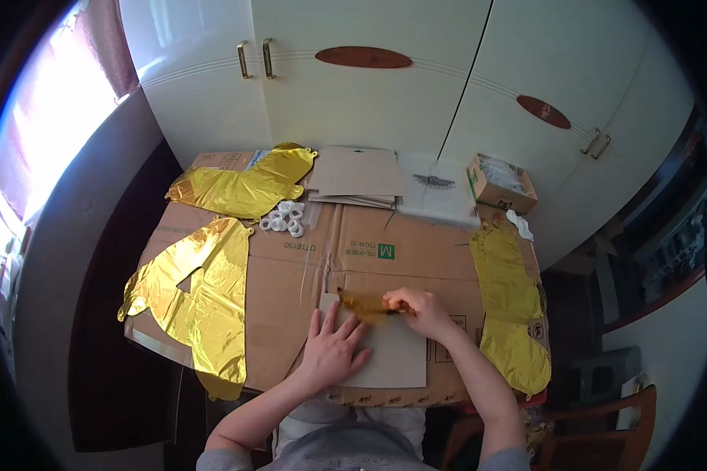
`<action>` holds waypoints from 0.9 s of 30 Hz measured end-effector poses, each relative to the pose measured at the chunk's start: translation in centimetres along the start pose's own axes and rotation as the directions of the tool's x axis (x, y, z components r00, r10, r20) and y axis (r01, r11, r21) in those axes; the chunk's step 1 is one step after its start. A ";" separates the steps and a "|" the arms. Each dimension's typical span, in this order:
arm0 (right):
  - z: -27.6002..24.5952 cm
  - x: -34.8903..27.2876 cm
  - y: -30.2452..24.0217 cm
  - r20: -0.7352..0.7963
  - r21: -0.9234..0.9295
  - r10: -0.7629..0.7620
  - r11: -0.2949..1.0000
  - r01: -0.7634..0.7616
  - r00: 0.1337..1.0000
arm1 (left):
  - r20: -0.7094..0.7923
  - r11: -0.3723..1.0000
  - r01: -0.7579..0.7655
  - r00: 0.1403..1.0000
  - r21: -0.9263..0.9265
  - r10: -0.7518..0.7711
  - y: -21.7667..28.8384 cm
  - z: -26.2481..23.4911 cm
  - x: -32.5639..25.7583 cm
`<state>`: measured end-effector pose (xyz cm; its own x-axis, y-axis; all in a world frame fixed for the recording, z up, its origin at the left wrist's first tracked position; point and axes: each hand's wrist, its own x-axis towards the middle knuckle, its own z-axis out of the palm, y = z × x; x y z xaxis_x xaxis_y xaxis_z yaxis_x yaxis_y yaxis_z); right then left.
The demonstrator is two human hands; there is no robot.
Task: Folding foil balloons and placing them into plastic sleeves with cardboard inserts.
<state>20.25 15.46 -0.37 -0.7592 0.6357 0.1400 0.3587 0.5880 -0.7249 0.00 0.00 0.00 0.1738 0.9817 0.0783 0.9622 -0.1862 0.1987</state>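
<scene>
My left hand (331,348) lies flat with fingers spread on a grey cardboard sheet (397,357) at the near edge of the table. My right hand (417,308) is closed on a small crumpled piece of gold foil (362,305), holding it down on the sheet's top edge. The foil piece sits between the two hands, just beyond my left fingertips.
Flattened brown cardboard (306,271) covers the table. Gold foil balloons lie at the left (200,302), back left (243,188) and right (511,306). Small white rings (284,218), stacked grey sheets (359,174), a clear bag (438,190) and an open box (501,182) sit at the back, before white cupboards (385,86).
</scene>
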 end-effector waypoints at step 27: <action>-0.4 3.1 1.1 -0.072 -0.174 0.326 0.926 -0.334 0.943 | 0.015 0.997 -0.075 0.997 -0.012 0.075 1.1 -1.3 -3.2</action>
<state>18.49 18.26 -0.50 -0.5597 0.8268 -0.0560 0.6803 0.4198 -0.6008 0.23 -3.44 1.25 0.2488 0.9654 0.0787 0.9438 -0.2599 0.2043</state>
